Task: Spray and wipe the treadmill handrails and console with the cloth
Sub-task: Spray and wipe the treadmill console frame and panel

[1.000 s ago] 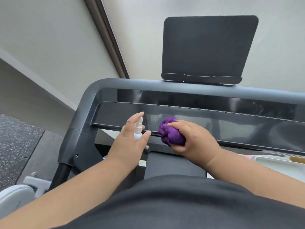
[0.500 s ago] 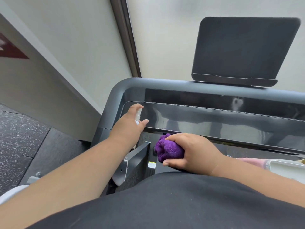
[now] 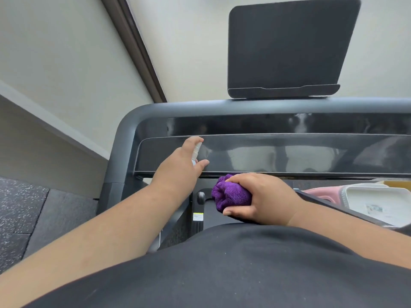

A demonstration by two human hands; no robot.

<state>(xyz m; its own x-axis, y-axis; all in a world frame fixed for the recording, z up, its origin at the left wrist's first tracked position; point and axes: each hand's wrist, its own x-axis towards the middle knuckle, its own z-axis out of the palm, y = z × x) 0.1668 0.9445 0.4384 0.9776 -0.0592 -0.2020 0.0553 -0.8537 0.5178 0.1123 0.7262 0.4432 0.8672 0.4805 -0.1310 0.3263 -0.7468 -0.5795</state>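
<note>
The left hand (image 3: pixel 180 165) grips a small white spray bottle (image 3: pixel 195 153), 1 finger curled over its top and the thumb along its side, held up against the left end of the glossy console panel (image 3: pixel 289 152). Compared with 0.5 s ago, this hand sits at much the same spot on the panel, and the bottle shows a little more between the fingers. Above the grip runs the grey curved handrail (image 3: pixel 138 116), bending down to the left of the hand. Just right of and below the bottle, the right hand (image 3: pixel 260 196) is closed around a bunched purple cloth (image 3: pixel 229 194), fingers wrapped over the top and thumb beneath. The cloth lies just under the panel's lower edge, as it did 0.5 s ago, whereas 1 s ago it was pressed on the panel itself. Right of that hand sits a white tray (image 3: pixel 378 196). The dark tablet holder (image 3: pixel 289 45) stands above the rail.
</note>
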